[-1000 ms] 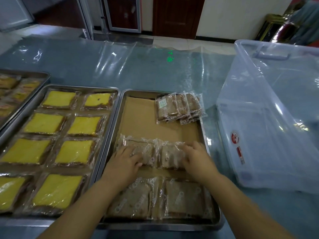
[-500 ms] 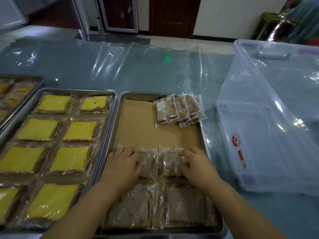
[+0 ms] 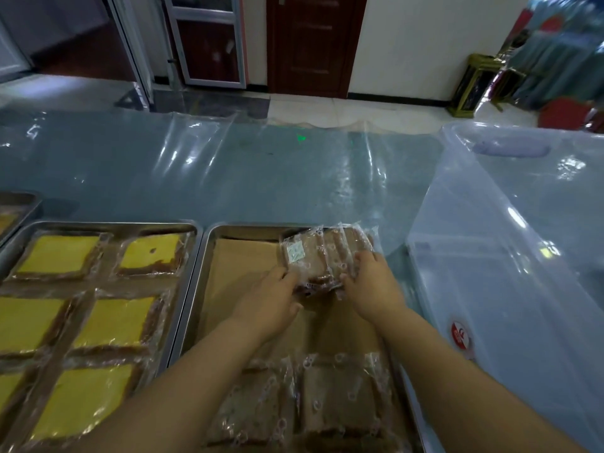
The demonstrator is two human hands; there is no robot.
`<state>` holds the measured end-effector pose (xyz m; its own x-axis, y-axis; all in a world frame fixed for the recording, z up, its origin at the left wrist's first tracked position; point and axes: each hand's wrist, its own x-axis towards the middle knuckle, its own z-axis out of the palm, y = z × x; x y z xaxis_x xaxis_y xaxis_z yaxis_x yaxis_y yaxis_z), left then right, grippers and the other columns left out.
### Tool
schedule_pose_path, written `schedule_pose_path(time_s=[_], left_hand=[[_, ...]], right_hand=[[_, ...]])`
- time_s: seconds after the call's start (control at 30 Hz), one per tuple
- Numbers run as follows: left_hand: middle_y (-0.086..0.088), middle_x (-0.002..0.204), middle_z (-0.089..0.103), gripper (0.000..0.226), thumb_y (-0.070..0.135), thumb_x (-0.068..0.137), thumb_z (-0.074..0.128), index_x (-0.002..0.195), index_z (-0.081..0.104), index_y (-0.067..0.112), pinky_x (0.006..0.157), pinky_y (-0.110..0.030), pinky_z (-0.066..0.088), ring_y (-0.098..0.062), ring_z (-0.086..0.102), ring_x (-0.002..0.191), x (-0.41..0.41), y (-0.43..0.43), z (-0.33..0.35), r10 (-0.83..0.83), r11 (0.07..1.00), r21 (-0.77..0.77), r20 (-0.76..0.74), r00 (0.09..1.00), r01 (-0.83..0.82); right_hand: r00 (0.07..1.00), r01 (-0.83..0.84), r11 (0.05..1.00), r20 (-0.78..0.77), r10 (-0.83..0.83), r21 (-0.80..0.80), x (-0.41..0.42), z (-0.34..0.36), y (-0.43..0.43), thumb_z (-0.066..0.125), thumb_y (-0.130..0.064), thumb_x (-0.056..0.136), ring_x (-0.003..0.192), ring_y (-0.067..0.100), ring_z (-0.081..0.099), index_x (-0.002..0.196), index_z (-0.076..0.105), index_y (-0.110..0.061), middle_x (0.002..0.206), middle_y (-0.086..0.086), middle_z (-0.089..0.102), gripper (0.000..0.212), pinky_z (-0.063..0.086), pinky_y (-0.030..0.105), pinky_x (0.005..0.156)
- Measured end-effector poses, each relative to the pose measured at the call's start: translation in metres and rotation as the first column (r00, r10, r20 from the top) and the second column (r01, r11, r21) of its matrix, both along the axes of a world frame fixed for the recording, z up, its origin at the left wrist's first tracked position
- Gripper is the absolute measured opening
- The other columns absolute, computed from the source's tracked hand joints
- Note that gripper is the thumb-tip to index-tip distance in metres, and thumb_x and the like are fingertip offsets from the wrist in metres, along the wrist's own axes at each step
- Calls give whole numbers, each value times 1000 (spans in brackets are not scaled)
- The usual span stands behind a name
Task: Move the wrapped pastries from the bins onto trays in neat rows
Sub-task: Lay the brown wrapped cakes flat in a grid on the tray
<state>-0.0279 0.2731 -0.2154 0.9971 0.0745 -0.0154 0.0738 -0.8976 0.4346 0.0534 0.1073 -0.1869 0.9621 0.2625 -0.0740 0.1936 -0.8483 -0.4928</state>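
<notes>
A metal tray lined with brown paper lies in front of me. At its far right corner sits a fanned stack of wrapped brown pastries. My left hand grips the stack's near left edge, and my right hand grips its near right edge. Wrapped brown pastries lie side by side in the tray's near part, partly hidden under my forearms.
A second tray of wrapped yellow cakes lies to the left, with a third tray beyond it. A clear plastic bin stands tilted at the right. Plastic sheeting covers the table.
Both hands left the pastries in the tray's near rows and reached forward to the stack at the far right corner, now holding it on both sides. The camera tilted up.
</notes>
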Motion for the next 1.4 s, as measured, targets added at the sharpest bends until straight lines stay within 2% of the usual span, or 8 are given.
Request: schedule_pose_path(time_s=[0.23,0.63,0.77,0.93,1.03,1.2,1.3,1.4], left_hand=[[0,149,18,86,19,77,73,144,20,23,99,-33,41,-23,34,129,39,-10,-25,-7,996,-86,-113,994,-2],[6,131,40,52,15,91,52,140,37,28,81,-6,31,1,36,101,-12,14,-22,64,977,-210,91,994,-43],[8,122,56,40,16,93,50,131,49,28,92,-22,35,-9,43,112,-40,28,-8,186,946,-299,182,966,-126],[24,90,58,22,25,97,45,113,58,33,67,-9,40,12,53,85,-59,36,17,385,821,-515,182,905,-246],[12,92,64,17,25,98,44,105,59,29,72,-25,46,-4,58,88,-63,42,18,475,755,-549,80,877,-359],[-8,112,61,44,17,92,53,134,42,18,75,-27,41,-23,57,99,-72,48,5,467,867,-193,-15,884,-460],[-4,127,48,47,14,88,56,133,45,17,89,-28,36,-22,43,114,-77,48,-8,351,936,-29,56,935,-350],[2,132,45,37,26,91,55,127,53,19,98,-25,31,-19,36,118,-79,47,-17,146,985,88,19,989,-148]], right_hand=[[999,-7,999,-46,5,-53,19,-12,6,61,-22,89,92,19,50,104,54,-11,110,5,53,20,45,32,80],[989,87,971,-137,-57,222,16,-12,-1,61,-3,87,88,11,48,121,55,-7,105,4,59,34,41,21,74],[981,148,927,-170,-93,346,8,-12,-5,60,-1,86,87,11,52,122,54,-10,100,-2,57,37,42,19,69],[988,150,900,-88,-125,409,3,-9,-2,59,-4,86,81,5,53,116,59,-15,97,-6,58,32,42,17,66],[994,109,888,-31,-106,448,1,-3,3,58,-5,87,74,-2,55,111,61,-21,95,-7,61,29,41,12,60],[977,-107,885,214,9,454,-6,6,12,56,3,84,87,10,57,92,63,-28,94,-10,59,32,41,13,72],[890,-338,892,409,200,299,-11,1,19,59,5,80,87,11,51,100,71,-12,98,0,59,29,36,8,74],[846,-459,888,301,440,-9,-12,-16,27,57,3,84,102,23,54,108,69,-14,114,7,59,32,47,29,84]])
